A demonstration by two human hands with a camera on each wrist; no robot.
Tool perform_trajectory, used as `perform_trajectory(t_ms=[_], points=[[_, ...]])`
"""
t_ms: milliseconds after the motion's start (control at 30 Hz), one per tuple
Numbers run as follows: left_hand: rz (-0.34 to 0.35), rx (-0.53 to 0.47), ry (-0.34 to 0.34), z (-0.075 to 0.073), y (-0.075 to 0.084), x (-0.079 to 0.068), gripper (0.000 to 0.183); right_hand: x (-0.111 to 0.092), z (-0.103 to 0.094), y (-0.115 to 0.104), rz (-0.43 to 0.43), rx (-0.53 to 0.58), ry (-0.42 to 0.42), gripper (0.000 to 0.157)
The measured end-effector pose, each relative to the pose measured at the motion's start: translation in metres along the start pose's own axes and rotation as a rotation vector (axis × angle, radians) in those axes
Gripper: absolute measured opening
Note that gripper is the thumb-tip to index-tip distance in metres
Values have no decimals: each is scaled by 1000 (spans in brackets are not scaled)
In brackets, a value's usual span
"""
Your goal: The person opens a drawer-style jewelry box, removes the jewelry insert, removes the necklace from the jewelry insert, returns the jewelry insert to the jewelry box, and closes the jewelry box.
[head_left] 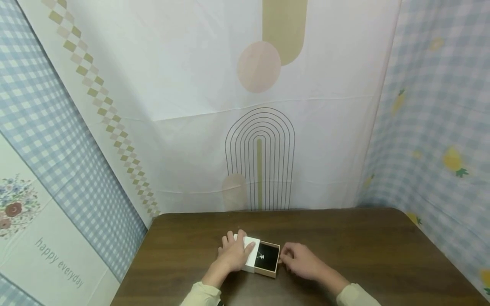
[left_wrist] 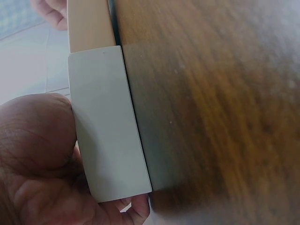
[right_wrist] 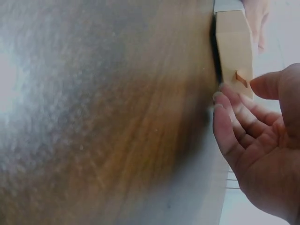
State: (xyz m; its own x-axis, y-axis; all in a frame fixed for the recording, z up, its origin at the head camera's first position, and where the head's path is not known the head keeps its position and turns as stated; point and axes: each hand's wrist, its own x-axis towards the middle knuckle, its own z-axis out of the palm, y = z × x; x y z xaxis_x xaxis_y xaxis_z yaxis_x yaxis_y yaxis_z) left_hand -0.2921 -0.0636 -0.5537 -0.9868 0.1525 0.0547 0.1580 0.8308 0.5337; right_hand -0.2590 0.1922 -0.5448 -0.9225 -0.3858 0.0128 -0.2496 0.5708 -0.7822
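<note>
A slide-out jewelry box lies on the table, its white sleeve (head_left: 250,250) partly drawn off a tan drawer (head_left: 265,272). Inside the drawer is a black insert (head_left: 269,254) bearing a small silvery pendant-like piece (head_left: 261,256). My left hand (head_left: 232,253) grips the sleeve, thumb over its top; the left wrist view shows fingertips around the sleeve's end. At the drawer's outer end, my right hand (head_left: 302,260) is beside a small brown pull tab (right_wrist: 241,78). Its thumb and fingers are apart, with the thumb tip close to the tab.
The dark wood table (head_left: 183,238) extends around the box on all sides. A white patterned cloth (head_left: 191,157) hangs behind its far edge. Blue checked cloth (head_left: 432,127) hangs to the right, and more of it is at the left.
</note>
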Motion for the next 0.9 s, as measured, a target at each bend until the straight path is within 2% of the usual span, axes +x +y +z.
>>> perform_trajectory(t_ms=[100, 233, 400, 600, 733, 900], points=[[-4, 11, 3, 1, -1, 0, 45, 0, -2, -4, -6, -11, 45, 12], [-3, 13, 0, 0, -2, 1, 46, 1, -6, -11, -4, -15, 93, 22], [2, 4, -11, 0, -2, 1, 44, 1, -3, -17, -40, -1, 104, 30], [-1, 1, -10, -2, 2, -2, 46, 1, 9, -22, -88, -183, 129, 34], [-1, 23, -4, -1, 1, -1, 48, 2, 13, -24, -67, -278, 158, 36], [2, 19, 5, 1, -2, 1, 46, 5, 15, -27, -35, -353, 133, 39]])
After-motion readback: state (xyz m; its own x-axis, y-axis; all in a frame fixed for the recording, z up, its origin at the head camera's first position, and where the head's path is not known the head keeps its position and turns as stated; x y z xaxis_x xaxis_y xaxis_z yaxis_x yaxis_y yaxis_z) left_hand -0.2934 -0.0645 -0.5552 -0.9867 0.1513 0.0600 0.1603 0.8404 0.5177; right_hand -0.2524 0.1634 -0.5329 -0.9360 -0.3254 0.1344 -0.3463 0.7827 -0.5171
